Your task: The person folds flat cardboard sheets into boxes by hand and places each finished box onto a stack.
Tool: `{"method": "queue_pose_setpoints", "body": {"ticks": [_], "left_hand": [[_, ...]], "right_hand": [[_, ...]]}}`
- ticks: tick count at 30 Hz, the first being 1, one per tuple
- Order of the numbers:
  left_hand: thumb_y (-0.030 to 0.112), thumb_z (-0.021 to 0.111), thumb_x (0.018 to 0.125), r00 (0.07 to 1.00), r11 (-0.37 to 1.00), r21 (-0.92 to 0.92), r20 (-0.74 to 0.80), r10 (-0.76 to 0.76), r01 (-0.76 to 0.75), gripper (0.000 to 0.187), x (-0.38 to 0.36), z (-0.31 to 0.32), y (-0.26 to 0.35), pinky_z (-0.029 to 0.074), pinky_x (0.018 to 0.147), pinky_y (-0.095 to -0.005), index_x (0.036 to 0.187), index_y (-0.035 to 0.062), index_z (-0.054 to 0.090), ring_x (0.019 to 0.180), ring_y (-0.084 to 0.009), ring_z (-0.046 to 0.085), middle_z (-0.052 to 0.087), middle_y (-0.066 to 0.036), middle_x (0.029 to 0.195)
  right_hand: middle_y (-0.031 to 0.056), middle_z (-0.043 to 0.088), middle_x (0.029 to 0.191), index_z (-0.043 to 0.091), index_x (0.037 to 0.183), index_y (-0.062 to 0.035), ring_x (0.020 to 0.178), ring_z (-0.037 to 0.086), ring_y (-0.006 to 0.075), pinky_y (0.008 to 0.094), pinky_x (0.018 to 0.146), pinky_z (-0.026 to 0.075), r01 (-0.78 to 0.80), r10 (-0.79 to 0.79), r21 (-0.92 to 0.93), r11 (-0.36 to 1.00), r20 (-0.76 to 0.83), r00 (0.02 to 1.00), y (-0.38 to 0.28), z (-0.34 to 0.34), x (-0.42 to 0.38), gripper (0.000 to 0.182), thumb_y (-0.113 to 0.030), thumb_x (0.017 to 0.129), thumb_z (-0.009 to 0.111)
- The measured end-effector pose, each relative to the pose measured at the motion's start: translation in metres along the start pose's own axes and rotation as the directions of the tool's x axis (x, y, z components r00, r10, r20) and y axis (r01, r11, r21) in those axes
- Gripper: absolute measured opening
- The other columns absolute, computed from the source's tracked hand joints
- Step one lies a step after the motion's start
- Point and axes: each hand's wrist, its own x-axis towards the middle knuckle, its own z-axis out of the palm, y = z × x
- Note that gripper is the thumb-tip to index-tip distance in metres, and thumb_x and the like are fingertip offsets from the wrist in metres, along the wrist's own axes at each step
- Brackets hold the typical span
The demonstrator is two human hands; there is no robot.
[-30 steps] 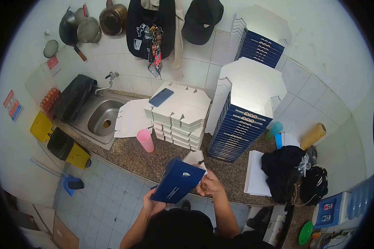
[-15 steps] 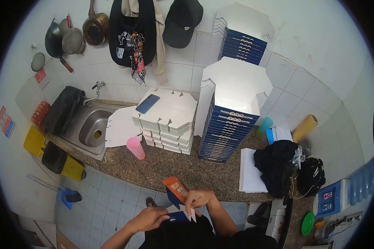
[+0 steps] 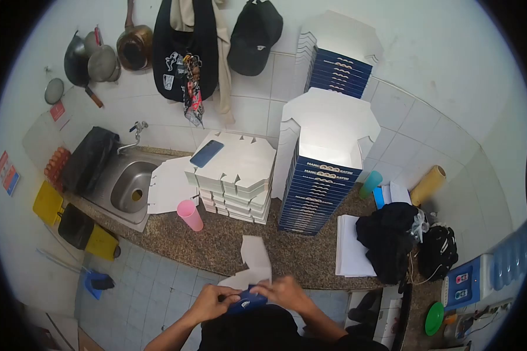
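Note:
A partly folded cardboard box (image 3: 255, 263), white inside and dark blue outside, is held low in front of my body, beside the counter's front edge. My left hand (image 3: 212, 303) pinches its left side. On its right side, my right hand (image 3: 283, 292) grips the card with bent fingers. The white panels stand up and away from me. Beyond it on the counter are a stack of flat white cardboard pieces (image 3: 240, 167) with a phone (image 3: 206, 153) on top, and a tall stack of blue open boxes (image 3: 313, 196) with white insides.
A pink cup (image 3: 190, 215) stands near the counter's front edge. The sink (image 3: 136, 186) is at the left. White sheets (image 3: 350, 248) and a black cloth (image 3: 386, 240) lie at the right. Another box stack (image 3: 339, 67) rises at the back.
The box has turned in my hands: its orange and blue outer face no longer shows, and white panels now face up. Both hands have shifted slightly. The view has tilted a little.

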Motion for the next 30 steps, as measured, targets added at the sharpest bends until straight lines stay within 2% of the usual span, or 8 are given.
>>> {"method": "queue_pose_setpoints", "body": {"ticks": [6, 8, 10, 13, 16, 18, 20, 30], "left_hand": [[0.016, 0.073, 0.092, 0.979, 0.973, 0.115, 0.069, 0.194, -0.201, 0.019, -0.005, 0.002, 0.003, 0.055, 0.087, -0.0378, 0.102, 0.0000, 0.075, 0.097, -0.0369, 0.072, 0.072, -0.021, 0.116], [0.017, 0.073, 0.092, 0.978, 0.972, 0.111, 0.043, 0.205, -0.208, 0.020, -0.008, 0.007, -0.008, 0.055, 0.089, -0.0376, 0.101, -0.0008, 0.074, 0.098, -0.0352, 0.072, 0.070, -0.021, 0.122], [0.019, 0.071, 0.096, 0.900, 0.968, -0.152, -0.420, 0.120, -0.200, 0.021, -0.004, 0.007, -0.014, 0.052, 0.094, -0.0370, 0.102, -0.0009, 0.069, 0.100, -0.0287, 0.071, 0.070, -0.017, 0.123], [0.018, 0.072, 0.096, 0.998, 0.795, -0.603, 0.020, -0.064, 0.063, 0.017, -0.014, 0.004, -0.071, 0.047, 0.101, -0.0383, 0.098, 0.0023, 0.067, 0.114, -0.0228, 0.063, 0.067, -0.013, 0.125], [0.019, 0.072, 0.096, 0.977, 0.557, -0.820, -0.203, -0.061, -0.135, 0.015, -0.012, 0.027, -0.102, 0.044, 0.104, -0.0402, 0.094, 0.0048, 0.066, 0.121, -0.0241, 0.057, 0.061, -0.012, 0.129], [0.017, 0.073, 0.094, 0.932, 0.463, -0.810, -0.341, 0.126, -0.359, 0.015, -0.012, 0.034, -0.108, 0.042, 0.106, -0.0442, 0.094, 0.0044, 0.066, 0.122, -0.0257, 0.055, 0.061, -0.010, 0.121], [0.016, 0.075, 0.092, 0.928, 0.848, -0.378, -0.174, 0.330, -0.372, 0.017, -0.008, 0.021, -0.062, 0.046, 0.099, -0.0430, 0.093, 0.0016, 0.066, 0.114, -0.0278, 0.059, 0.063, -0.013, 0.114], [0.012, 0.061, 0.098, 0.994, 0.994, 0.079, -0.064, 0.085, -0.079, 0.017, -0.002, 0.040, -0.020, 0.049, 0.074, -0.0501, 0.104, -0.0006, 0.051, 0.085, -0.0464, 0.063, 0.063, -0.025, 0.090]], "right_hand": [[0.0142, 0.062, 0.056, 0.066, 0.115, -0.0083, 0.055, 0.068, 0.0298, 0.0433, 0.062, 0.054, -0.356, 0.202, 0.101, 0.929, 0.667, 0.717, -0.006, -0.019, 0.011, 0.043, -0.047, 0.103, 0.052], [0.0135, 0.061, 0.055, 0.066, 0.111, -0.0083, 0.054, 0.067, 0.0304, 0.0442, 0.061, 0.053, -0.380, 0.202, 0.128, 0.916, 0.671, 0.713, -0.001, -0.017, 0.011, 0.041, -0.045, 0.105, 0.049], [0.0147, 0.059, 0.053, 0.064, 0.101, -0.0084, 0.054, 0.065, 0.0348, 0.0468, 0.060, 0.051, -0.378, 0.218, 0.138, 0.916, 0.620, 0.754, -0.003, -0.020, 0.012, 0.041, -0.042, 0.108, 0.043], [0.0194, 0.060, 0.058, 0.065, 0.099, -0.0079, 0.060, 0.065, 0.0403, 0.0492, 0.063, 0.051, -0.255, 0.252, -0.066, 0.965, 0.508, 0.824, -0.004, -0.012, 0.006, 0.041, -0.042, 0.108, 0.044], [0.0191, 0.061, 0.061, 0.063, 0.093, -0.0080, 0.061, 0.065, 0.0412, 0.0490, 0.061, 0.051, -0.472, 0.431, -0.029, 0.881, 0.462, 0.775, 0.002, -0.007, 0.005, 0.044, -0.046, 0.106, 0.047], [0.0224, 0.062, 0.064, 0.065, 0.094, -0.0062, 0.065, 0.065, 0.0436, 0.0519, 0.065, 0.052, -0.415, 0.391, -0.045, 0.909, 0.439, 0.809, -0.005, -0.005, 0.009, 0.044, -0.046, 0.105, 0.048], [0.0248, 0.063, 0.066, 0.065, 0.092, -0.0030, 0.066, 0.065, 0.0464, 0.0542, 0.067, 0.052, -0.200, 0.173, 0.036, 0.979, 0.370, 0.913, -0.002, 0.005, 0.003, 0.046, -0.046, 0.103, 0.052], [0.0231, 0.061, 0.063, 0.061, 0.092, -0.0029, 0.063, 0.064, 0.0444, 0.0505, 0.057, 0.051, -0.049, 0.037, 0.026, 0.998, 0.336, 0.941, -0.005, -0.007, -0.007, 0.036, -0.037, 0.100, 0.059]]}}
